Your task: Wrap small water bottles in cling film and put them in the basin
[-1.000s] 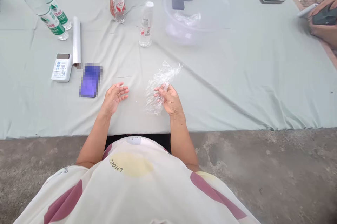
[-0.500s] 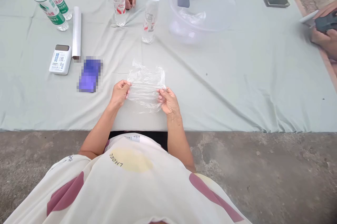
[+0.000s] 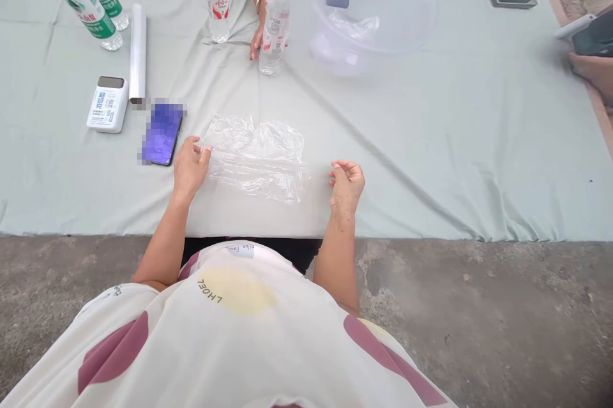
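A thin clear plastic bag (image 3: 256,159), wrinkled across its middle, lies spread on the cloth-covered table in front of me. At its left edge is my left hand (image 3: 190,168), thumb and fingers apart; whether a fingertip touches the plastic I cannot tell. My right hand (image 3: 348,186) is off to the right of the bag, separated from it by a strip of cloth. Its fingers are loosely bent and nothing shows in them. Just beyond my left hand lies a phone (image 3: 163,133) with a purple, blurred screen.
Left of the phone are a white box-shaped device (image 3: 107,105) and a white roll (image 3: 138,53). Several water bottles (image 3: 218,2) stand farther back. A clear basin (image 3: 407,31) sits behind. Another person's hand (image 3: 258,37) is beside a bottle (image 3: 272,37); another hand (image 3: 596,73) is far right.
My hands have moved apart, the right one coming away from the bag. The bag now lies wider and flatter. Across the table, another person's hand has moved to the second small bottle.
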The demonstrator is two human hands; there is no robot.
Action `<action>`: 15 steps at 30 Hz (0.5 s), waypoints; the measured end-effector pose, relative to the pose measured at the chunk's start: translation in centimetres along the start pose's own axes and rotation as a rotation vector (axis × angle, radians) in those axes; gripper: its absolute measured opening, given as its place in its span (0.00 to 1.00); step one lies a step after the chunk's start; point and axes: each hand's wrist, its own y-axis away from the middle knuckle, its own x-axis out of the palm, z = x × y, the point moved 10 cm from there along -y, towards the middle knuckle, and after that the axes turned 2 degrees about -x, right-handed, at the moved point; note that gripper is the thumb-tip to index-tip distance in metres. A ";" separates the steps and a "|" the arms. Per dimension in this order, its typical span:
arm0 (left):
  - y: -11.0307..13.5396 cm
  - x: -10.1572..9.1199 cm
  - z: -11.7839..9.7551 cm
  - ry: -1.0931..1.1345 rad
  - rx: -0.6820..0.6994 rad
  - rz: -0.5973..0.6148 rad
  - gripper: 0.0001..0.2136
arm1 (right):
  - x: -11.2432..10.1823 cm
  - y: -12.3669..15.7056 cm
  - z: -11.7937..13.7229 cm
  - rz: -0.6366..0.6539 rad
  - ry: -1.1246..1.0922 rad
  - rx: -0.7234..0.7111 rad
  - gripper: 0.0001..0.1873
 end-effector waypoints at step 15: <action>2.8 4.4 -3.0 -0.718 0.308 0.470 0.42 | 14.7 4.2 3.3 0.692 0.790 -0.714 0.22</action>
